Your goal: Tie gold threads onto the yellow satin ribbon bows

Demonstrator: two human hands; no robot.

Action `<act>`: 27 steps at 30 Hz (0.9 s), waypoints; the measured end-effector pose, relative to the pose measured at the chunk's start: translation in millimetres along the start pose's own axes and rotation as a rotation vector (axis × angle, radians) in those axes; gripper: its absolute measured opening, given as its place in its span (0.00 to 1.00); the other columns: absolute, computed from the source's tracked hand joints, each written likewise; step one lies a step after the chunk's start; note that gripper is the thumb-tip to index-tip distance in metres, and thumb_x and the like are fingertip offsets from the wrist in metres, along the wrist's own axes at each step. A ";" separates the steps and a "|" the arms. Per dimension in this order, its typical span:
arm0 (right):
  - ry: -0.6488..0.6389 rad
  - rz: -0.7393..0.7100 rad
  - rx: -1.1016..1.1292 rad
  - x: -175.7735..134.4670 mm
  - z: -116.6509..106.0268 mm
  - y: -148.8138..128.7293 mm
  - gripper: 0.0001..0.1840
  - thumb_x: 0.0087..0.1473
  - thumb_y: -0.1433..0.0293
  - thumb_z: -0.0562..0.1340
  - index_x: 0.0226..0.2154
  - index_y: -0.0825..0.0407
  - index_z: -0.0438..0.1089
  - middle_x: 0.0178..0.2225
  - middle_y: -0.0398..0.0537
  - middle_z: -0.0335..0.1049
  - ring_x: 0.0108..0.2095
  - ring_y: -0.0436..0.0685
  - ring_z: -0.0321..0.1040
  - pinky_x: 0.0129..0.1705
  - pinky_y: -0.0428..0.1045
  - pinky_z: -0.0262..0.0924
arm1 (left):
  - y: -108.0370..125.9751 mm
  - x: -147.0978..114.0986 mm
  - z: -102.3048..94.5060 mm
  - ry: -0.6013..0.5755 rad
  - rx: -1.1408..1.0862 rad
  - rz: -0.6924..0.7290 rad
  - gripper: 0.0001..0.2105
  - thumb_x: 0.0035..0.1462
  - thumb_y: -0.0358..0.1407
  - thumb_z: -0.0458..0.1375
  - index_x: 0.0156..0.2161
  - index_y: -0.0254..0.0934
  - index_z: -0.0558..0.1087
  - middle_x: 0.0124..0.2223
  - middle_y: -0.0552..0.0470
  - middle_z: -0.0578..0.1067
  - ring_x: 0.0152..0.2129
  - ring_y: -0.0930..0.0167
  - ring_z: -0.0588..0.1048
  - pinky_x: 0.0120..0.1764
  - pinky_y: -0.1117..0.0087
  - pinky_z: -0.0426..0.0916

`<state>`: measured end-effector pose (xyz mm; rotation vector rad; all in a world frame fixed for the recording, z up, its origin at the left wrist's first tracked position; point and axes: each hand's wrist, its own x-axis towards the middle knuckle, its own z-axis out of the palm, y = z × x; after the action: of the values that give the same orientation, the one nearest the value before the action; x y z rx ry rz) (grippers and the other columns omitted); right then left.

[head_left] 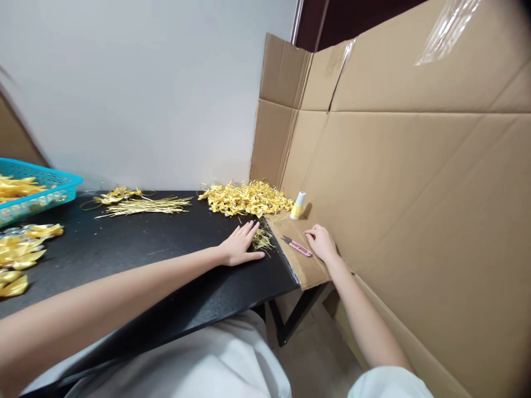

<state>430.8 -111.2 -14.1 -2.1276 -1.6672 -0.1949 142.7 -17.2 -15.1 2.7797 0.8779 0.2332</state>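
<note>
My left hand is spread palm down on the black tabletop, against a loose clump of yellow-green clippings. My right hand curls over the brown cardboard sheet, just right of the pink-handled snips; I cannot tell whether it pinches anything. Farther off stands a white-and-yellow thread cone. I judge the far heap of shiny yellow ribbon pieces done, the straight yellow stems at far left unused.

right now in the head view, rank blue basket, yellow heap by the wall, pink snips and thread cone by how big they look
1. Blue basket, though the picture's edge cuts it off
2. Yellow heap
3. Pink snips and thread cone: too alike to rank
</note>
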 end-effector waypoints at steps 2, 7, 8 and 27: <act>0.008 -0.003 0.010 0.2 2.4 2.3 0.14 0.57 0.71 0.56 0.39 0.53 0.78 0.37 0.51 0.71 0.39 0.55 0.66 0.43 0.47 0.57 | 8.4 17.4 5.3 0.091 -0.049 0.011 0.39 0.56 0.53 0.52 0.65 0.27 0.53 0.67 0.31 0.53 0.64 0.52 0.52 0.62 0.52 0.50; 0.026 -0.010 0.046 2.2 7.8 7.5 0.14 0.57 0.72 0.56 0.38 0.53 0.78 0.36 0.50 0.71 0.36 0.53 0.66 0.42 0.47 0.58 | 1.0 17.5 9.9 0.302 -0.229 0.225 0.14 0.61 0.34 0.49 0.39 0.35 0.78 0.44 0.44 0.79 0.42 0.66 0.76 0.48 0.68 0.68; 0.029 -0.010 0.046 2.4 8.5 7.8 0.14 0.57 0.71 0.56 0.38 0.53 0.78 0.36 0.50 0.71 0.36 0.54 0.66 0.42 0.47 0.58 | -2.7 11.8 9.5 0.325 -0.250 0.242 0.13 0.60 0.33 0.50 0.36 0.35 0.78 0.40 0.45 0.79 0.39 0.67 0.77 0.46 0.69 0.70; 0.162 -0.067 0.058 -1.1 2.4 2.0 0.13 0.54 0.72 0.57 0.39 0.54 0.76 0.36 0.52 0.70 0.40 0.58 0.64 0.44 0.51 0.60 | -52.4 -44.0 -15.6 0.596 -1.106 -0.529 0.13 0.33 0.37 0.67 0.30 0.34 0.79 0.28 0.48 0.80 0.23 0.70 0.74 0.31 0.70 0.69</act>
<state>432.1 -111.6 -17.1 -1.9605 -1.6312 -0.3262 75.1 1.5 -17.0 1.4089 1.0915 1.0811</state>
